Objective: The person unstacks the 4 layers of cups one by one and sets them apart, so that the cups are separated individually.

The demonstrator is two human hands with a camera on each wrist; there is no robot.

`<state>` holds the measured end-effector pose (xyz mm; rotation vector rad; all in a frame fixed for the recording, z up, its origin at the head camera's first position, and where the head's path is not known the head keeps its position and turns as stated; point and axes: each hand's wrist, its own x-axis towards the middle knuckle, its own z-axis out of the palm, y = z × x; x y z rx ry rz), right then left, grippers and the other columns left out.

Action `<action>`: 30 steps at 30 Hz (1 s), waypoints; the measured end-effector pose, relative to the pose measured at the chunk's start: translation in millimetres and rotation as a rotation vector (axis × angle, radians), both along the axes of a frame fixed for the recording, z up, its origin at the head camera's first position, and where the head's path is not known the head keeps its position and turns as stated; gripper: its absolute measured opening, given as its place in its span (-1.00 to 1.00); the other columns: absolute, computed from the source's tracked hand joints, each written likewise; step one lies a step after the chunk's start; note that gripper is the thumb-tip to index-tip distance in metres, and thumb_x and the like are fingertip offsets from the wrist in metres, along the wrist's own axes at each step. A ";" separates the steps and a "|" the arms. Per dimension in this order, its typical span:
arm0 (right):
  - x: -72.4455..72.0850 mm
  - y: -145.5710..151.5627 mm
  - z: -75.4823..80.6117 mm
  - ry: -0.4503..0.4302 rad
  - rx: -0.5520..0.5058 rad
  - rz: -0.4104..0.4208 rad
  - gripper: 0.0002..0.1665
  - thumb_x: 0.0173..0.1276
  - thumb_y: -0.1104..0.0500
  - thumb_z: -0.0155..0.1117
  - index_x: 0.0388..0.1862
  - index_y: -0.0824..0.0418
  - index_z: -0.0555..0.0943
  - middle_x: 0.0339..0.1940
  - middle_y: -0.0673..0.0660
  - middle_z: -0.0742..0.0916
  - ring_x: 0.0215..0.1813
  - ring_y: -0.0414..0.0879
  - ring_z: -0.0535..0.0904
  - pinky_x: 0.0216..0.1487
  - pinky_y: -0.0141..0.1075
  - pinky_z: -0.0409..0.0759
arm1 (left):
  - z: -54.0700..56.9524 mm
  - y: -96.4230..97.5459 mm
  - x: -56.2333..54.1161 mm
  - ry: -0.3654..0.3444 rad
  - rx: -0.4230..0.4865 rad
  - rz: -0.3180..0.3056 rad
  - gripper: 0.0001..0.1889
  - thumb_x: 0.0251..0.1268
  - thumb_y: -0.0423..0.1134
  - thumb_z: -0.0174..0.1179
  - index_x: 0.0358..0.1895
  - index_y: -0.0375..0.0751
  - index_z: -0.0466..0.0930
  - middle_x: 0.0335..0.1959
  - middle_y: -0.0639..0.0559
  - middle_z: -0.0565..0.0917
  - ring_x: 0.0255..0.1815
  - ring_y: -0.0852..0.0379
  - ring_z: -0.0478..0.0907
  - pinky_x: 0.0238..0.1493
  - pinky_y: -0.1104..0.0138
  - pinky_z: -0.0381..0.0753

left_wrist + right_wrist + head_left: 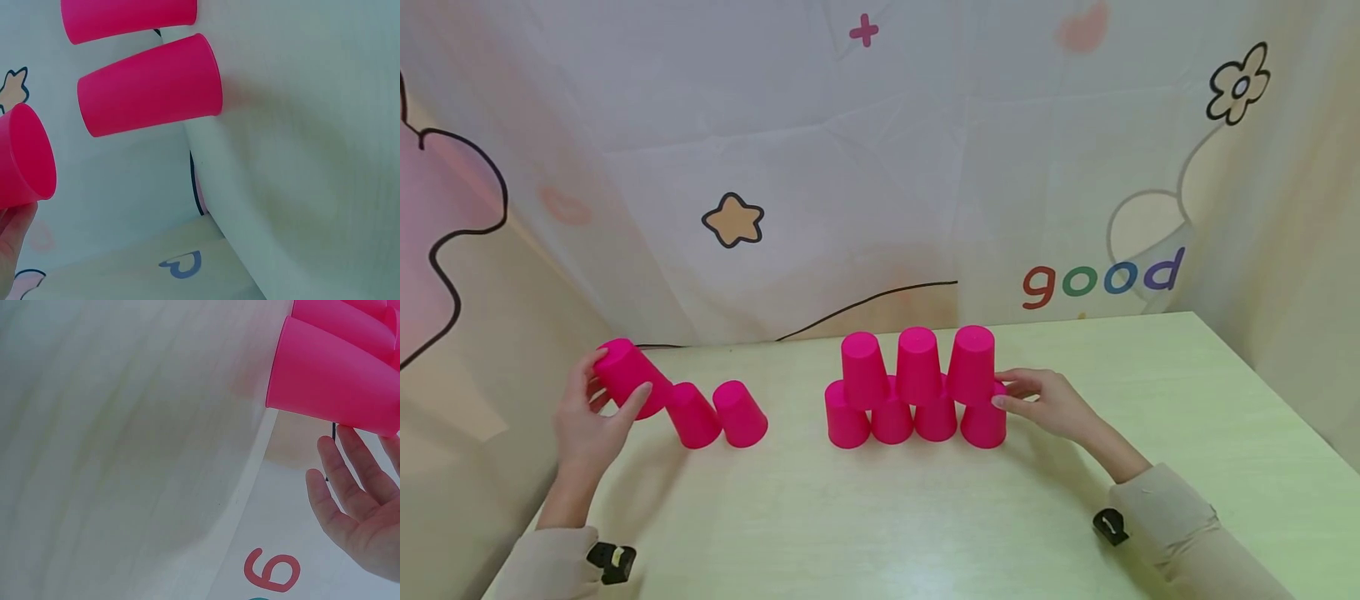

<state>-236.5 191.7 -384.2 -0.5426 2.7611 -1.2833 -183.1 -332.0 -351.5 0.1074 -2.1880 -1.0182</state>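
Note:
My left hand point(591, 417) grips a bright pink plastic cup point(632, 379) at the left, thumb on one side and fingers on the other. This cup is lifted and tilted, its open mouth showing in the left wrist view. Just right of it, two upside-down pink cups point(694, 417) stand side by side on the table. In the middle, three upturned cups point(917, 367) rest on a row of several more. My right hand point(1048, 404) is at the right end of this stack, its loosely extended fingertips point(347, 434) right at the side of the end cup point(331, 375).
The pale wooden table point(880, 517) meets a printed cloth backdrop point(865, 167) along its far edge. Black straps with small buckles point(613, 562) hang at both sleeve cuffs.

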 end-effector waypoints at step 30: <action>0.1 0.4 -0.5 0.003 -0.008 0.001 -0.44 0.20 0.12 0.28 0.13 0.35 0.45 -0.04 0.28 0.62 -0.10 0.10 0.56 -0.21 -0.15 0.60 | -93.3 -99.5 -39.8 -0.190 -0.056 0.088 -0.16 -0.01 -0.01 0.33 0.36 0.19 0.06 0.17 -0.07 0.35 0.04 -0.11 0.34 -0.32 0.39 0.57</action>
